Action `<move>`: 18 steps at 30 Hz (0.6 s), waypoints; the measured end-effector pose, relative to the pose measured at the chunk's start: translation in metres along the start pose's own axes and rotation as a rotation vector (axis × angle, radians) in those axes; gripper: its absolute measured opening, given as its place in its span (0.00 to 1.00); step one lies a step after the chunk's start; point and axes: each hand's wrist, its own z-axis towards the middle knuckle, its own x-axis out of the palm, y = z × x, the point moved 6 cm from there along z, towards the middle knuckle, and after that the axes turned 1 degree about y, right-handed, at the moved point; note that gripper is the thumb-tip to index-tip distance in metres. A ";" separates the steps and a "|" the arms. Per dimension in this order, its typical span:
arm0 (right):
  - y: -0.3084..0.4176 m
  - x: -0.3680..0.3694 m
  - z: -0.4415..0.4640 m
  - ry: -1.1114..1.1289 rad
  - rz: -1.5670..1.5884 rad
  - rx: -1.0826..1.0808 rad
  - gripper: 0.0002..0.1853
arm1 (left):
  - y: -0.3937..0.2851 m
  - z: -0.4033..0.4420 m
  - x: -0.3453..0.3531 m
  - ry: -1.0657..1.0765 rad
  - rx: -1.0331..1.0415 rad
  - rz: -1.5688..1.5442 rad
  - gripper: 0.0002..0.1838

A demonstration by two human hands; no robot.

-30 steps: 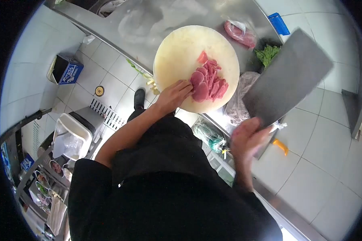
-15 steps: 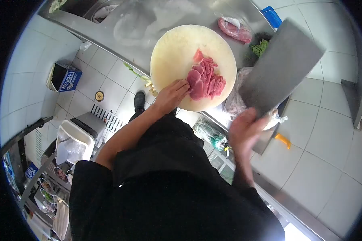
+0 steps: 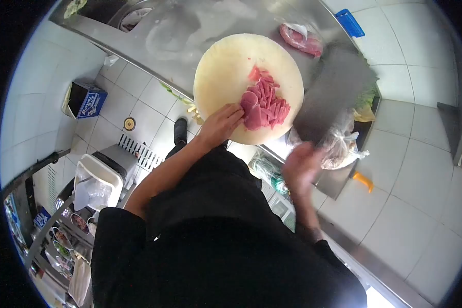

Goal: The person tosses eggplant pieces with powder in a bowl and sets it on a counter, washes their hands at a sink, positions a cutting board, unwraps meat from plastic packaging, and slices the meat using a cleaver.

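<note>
Pink-red sliced meat (image 3: 264, 102) lies in a pile on the round, pale chopping board (image 3: 218, 66). At the pile's near left edge, my left hand (image 3: 222, 122) has its fingers held together, fingertips pressed on the larger slices. My right hand (image 3: 304, 167), smeared by motion, is closed around a cleaver, its handle hidden in the grip. The cleaver's broad grey blade (image 3: 339, 87) is blurred and stands just right of the board, apart from the meat.
Behind the board a piece of wrapped meat (image 3: 300, 40) lies on the steel counter (image 3: 210, 15). A knotted plastic bag (image 3: 341, 146) and green leaves (image 3: 367, 95) are on the right, partly behind the blade. A yellow-orange handle (image 3: 363, 181) juts out near the counter's edge.
The cleaver has swung down and left toward the board, uncovering more of the leaves and the plastic bag. My left hand stays on the slices. The whole view has shifted slightly.
</note>
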 end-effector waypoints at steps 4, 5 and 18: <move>-0.021 0.061 0.011 0.396 -0.023 0.134 0.10 | 0.005 0.003 0.003 -0.016 -0.009 0.003 0.15; -0.017 0.052 0.022 0.372 -0.060 0.053 0.10 | 0.012 0.003 0.006 -0.029 0.012 0.031 0.14; -0.013 0.063 0.005 0.367 -0.099 0.058 0.09 | -0.006 -0.001 0.003 0.014 0.002 -0.030 0.12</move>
